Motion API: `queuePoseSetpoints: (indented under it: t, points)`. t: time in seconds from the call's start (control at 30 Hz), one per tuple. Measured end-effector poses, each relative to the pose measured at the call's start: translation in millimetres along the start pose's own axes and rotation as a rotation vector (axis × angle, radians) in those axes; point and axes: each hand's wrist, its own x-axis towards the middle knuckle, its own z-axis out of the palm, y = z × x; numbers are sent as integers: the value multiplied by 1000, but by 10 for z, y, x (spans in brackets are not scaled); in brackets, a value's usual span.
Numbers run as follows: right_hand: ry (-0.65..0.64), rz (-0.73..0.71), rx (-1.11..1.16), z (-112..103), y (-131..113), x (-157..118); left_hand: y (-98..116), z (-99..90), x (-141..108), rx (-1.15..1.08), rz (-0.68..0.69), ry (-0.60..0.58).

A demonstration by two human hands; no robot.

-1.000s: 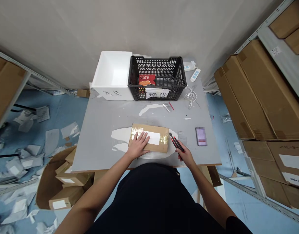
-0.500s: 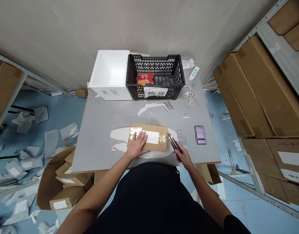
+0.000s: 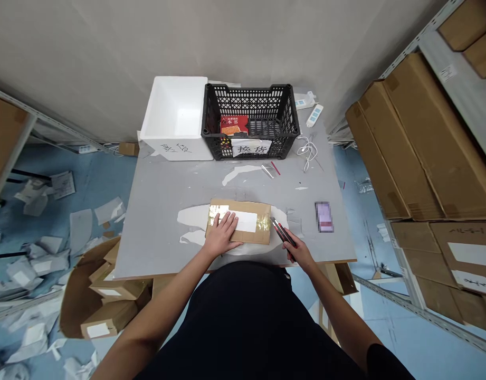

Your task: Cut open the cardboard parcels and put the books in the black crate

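A flat cardboard box (image 3: pixel 264 211) with shiny tape at both ends and a white label lies near the table's front edge. My left hand (image 3: pixel 222 235) rests on its left part, fingers spread over the tape and the label's edge. A black and red utility knife (image 3: pixel 283 233) is gripped in my right hand (image 3: pixel 297 249), just right of the box. The knife's tip is close to the taped right end; whether it touches cannot be told.
On the grey table (image 3: pixel 155 211), a white foam box (image 3: pixel 175 148) and a black crate (image 3: pixel 250 140) holding a red book (image 3: pixel 234 124) stand at the back. A phone (image 3: pixel 324 217) lies right. Power strips (image 3: pixel 314 115) and a cable are back right. Cartons (image 3: pixel 436 132) fill the right shelf.
The view has shifted slightly. Both hands, the box and the knife keep nearly the same positions relative to each other.
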Motion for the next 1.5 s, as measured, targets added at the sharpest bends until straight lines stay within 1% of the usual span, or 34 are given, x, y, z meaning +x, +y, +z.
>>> queuePoseSetpoints:
  t: [0.27, 0.43, 0.53, 0.8, 1.0, 1.13, 1.3, 1.4, 1.5]
  points:
    - [56, -34, 8, 111, 117, -9, -12, 20, -3, -27, 26, 51]
    - [76, -39, 57, 153, 108, -21, 1, 19, -9, -31, 1, 30]
    - [61, -20, 53, 140, 111, -24, -2, 24, -12, -14, 4, 20]
    - [12, -11, -27, 43, 129, -54, -14, 46, -5, 68, 31, 34]
    - [-75, 7, -107, -97, -34, -72, -30, 91, -24, 180, 67, 63]
    - [-136, 16, -120, -128, -108, -82, -52, 121, -17, 171, 67, 76]
    - [-147, 26, -131, -134, -60, -90, -63, 146, -18, 137, 61, 70]
    - [-167, 27, -193, -238, -74, -38, -67, 155, -21, 125, 55, 63]
    - [-174, 3, -298, -373, -153, 47, -72, 156, -15, 116, 53, 66]
